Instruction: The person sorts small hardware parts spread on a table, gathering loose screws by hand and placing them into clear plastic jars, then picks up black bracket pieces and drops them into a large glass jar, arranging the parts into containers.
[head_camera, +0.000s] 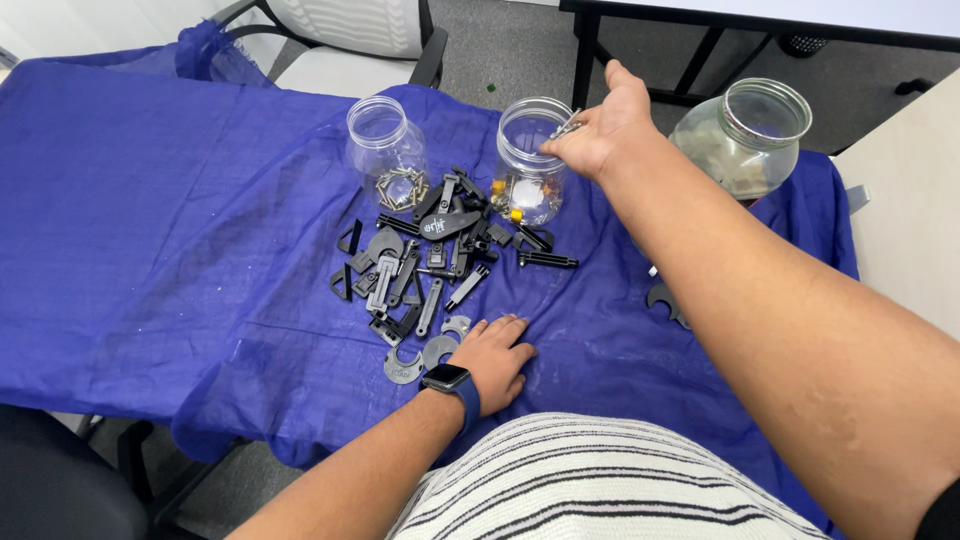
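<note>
A blue cloth (150, 220) covered the tabletop across most of the frame. Right of centre, near the top, the right hand (598, 128) hovered at the mouth of the middle jar (530, 160), its grip pinching a small metal piece (566, 127) just over the rim. The left hand (493, 357), a watch (447, 379) on its wrist, lay flat on the cloth at lower centre, fingers spread and holding nothing, beside the lower edge of a pile of black parts (430, 260).

To do this well, I judged the pinch should be centred over the opening before the fingers part, so the piece falls clear of the rim; the jar was light and unbraced, so the hand should not nudge it.

Three clear jars stood open along the top. The large jar (745, 135) at upper right held a dull heap low inside, too blurred to name. The middle jar held small bits, some yellow, some pale. The left jar (387, 150) held brass-coloured screws at its bottom. A grey curved part (662, 300) lay apart, by the right forearm.
</note>
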